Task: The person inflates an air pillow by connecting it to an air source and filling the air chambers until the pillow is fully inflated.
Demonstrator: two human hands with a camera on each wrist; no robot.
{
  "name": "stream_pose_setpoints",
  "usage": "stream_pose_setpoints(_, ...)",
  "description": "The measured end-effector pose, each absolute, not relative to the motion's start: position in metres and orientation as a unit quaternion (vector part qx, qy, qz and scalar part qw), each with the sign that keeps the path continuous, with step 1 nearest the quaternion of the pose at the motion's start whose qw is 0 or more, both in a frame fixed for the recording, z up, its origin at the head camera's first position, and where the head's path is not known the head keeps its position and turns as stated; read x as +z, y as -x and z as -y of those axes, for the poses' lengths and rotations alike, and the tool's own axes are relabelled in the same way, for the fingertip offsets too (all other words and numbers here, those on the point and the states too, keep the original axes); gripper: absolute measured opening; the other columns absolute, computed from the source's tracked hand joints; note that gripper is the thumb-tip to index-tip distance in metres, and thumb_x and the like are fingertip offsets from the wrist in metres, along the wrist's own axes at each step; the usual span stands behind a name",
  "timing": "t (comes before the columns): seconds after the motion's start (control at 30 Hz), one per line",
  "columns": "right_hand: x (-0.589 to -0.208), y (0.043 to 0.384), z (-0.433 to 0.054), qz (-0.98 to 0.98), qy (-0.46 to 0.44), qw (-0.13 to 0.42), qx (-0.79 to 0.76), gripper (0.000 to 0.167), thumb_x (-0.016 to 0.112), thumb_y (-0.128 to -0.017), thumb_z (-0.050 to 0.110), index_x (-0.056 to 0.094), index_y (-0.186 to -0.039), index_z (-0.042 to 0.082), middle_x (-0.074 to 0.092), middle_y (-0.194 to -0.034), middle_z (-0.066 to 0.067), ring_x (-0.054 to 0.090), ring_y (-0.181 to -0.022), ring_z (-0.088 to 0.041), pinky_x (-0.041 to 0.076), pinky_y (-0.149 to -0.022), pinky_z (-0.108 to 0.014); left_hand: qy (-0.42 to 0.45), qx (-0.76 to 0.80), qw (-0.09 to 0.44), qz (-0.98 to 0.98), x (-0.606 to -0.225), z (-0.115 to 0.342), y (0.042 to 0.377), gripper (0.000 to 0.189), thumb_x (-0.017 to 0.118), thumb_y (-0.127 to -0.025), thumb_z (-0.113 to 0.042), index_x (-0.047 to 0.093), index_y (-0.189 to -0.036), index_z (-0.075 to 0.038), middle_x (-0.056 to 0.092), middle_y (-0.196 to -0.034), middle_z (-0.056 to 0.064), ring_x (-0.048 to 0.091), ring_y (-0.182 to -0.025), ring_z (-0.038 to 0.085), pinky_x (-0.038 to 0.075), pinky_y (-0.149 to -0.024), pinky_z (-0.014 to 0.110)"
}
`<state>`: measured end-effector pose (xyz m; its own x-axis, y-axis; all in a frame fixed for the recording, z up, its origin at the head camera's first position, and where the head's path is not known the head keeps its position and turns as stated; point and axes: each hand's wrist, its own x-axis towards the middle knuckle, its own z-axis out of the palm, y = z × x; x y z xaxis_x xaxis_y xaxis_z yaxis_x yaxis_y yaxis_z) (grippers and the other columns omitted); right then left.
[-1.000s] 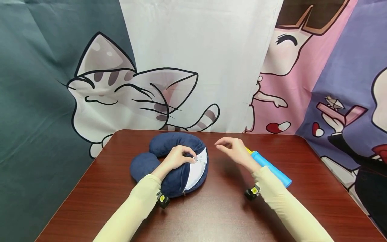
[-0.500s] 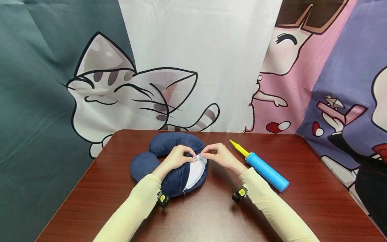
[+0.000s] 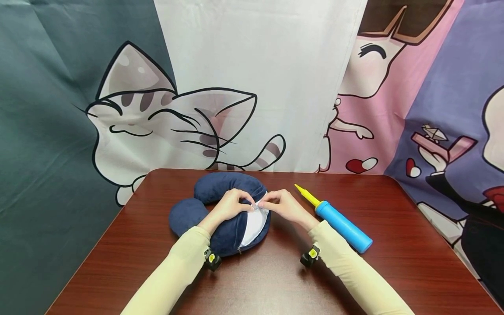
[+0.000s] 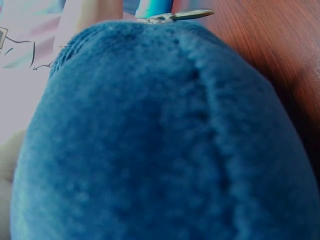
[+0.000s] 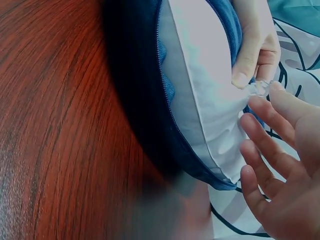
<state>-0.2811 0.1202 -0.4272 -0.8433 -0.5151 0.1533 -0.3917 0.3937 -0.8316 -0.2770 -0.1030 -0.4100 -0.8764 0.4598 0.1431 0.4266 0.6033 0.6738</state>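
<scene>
A navy plush U-shaped neck pillow (image 3: 226, 181) lies on the table, its cover unzipped along the right side. Through the gap shows the white inner bladder (image 5: 200, 65). A small clear valve (image 5: 260, 88) sticks up from the bladder near the far end of the opening. My left hand (image 3: 232, 204) reaches across the pillow and pinches the valve between thumb and index finger. From the other side, my right hand (image 3: 286, 205) pinches at the valve's tip with thumb and index finger, the other fingers loosely bent. A metal zipper pull (image 4: 192, 14) sits at the near end of the opening.
To the right of my right hand lies a blue hand pump (image 3: 342, 225) with a yellow nozzle, beside the right forearm. The reddish-brown wooden table (image 3: 252, 288) ends at a cartoon-printed cloth backdrop (image 3: 307, 87).
My right hand has come left from beside the pillow to the valve and now pinches at it. The pump has shifted slightly left and nearer. My left hand keeps its place.
</scene>
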Motion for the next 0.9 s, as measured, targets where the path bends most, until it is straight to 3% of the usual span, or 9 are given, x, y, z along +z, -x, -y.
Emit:
stream_pose_setpoints(0.3,-0.432,0.283,-0.114,-0.831,0.277,0.038,-0.481,0.012,0.071,-0.092,0.021,0.077,-0.097,0.012,0.073,-0.089,-0.007,0.065,-0.081,-0.035,0.054,-0.07,-0.022,-0.247,0.369,0.025,-0.896,-0.41,0.103,0.276,0.01,0.076,-0.082,-0.012,0.078,-0.091,-0.011,0.076,-0.101,0.007,0.067,-0.096,0.023,0.051,-0.086,0.033)
stream_pose_setpoints(0.63,-0.435,0.28,-0.106,-0.847,0.267,0.0,-0.46,0.011,0.07,-0.092,0.022,0.074,-0.092,0.012,0.07,-0.084,-0.004,0.053,-0.065,-0.016,0.043,-0.058,-0.019,-0.247,0.364,0.029,-0.898,-0.409,0.102,0.277,0.01,0.075,-0.083,-0.012,0.078,-0.092,-0.009,0.074,-0.1,0.008,0.065,-0.103,0.027,0.05,-0.093,0.041)
stream_pose_setpoints(0.9,-0.44,0.279,-0.102,-0.855,0.269,-0.024,-0.442,0.012,0.069,-0.093,0.022,0.071,-0.09,0.01,0.068,-0.084,-0.004,0.052,-0.069,-0.014,0.043,-0.06,-0.019,-0.247,0.358,0.026,-0.9,-0.412,0.101,0.279,0.009,0.075,-0.082,-0.01,0.078,-0.091,-0.008,0.074,-0.097,0.009,0.065,-0.099,0.026,0.05,-0.091,0.039)
